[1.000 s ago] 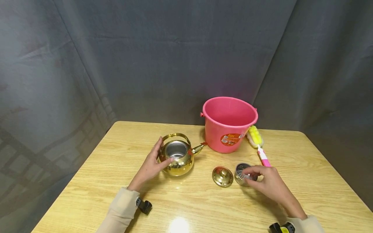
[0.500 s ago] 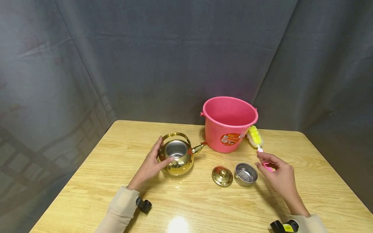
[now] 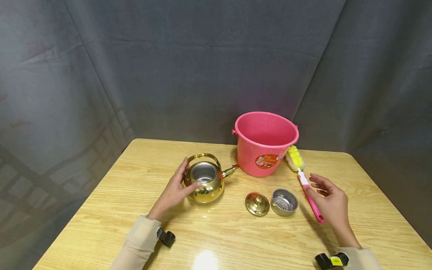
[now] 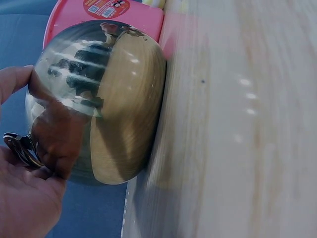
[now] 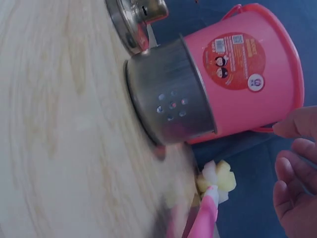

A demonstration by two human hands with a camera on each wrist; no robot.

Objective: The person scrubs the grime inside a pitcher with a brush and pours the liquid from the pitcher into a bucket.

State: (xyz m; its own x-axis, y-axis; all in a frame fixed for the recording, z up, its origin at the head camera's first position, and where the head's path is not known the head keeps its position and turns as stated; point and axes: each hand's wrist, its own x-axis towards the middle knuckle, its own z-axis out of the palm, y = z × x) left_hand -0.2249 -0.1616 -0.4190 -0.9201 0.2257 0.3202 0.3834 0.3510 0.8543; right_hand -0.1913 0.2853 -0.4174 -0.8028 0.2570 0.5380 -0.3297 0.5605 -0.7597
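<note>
A gold teapot [image 3: 206, 189] with its lid off stands on the table, its steel inside showing. My left hand [image 3: 173, 193] holds it by the side, thumb on the front of the body and fingers by the base of the arched handle. The left wrist view shows the teapot's shiny body [image 4: 99, 99] close up. My right hand [image 3: 332, 204] is over a sponge brush with a pink and white handle [image 3: 314, 206], its fingers bent loosely around nothing. Left of that brush lie a perforated steel strainer cup [image 3: 284, 202] and the gold lid [image 3: 257, 204].
Behind the strainer stands a pink bucket [image 3: 248, 157] with a red label. The brush's yellow sponge head [image 3: 295, 157] lies against the bucket's right side. A grey curtain [image 3: 209, 75] hangs beyond the table's far edge.
My right hand has left the strainer cup and moved right to the brush handle, now more in sight. The left hand and teapot have stayed in place.
</note>
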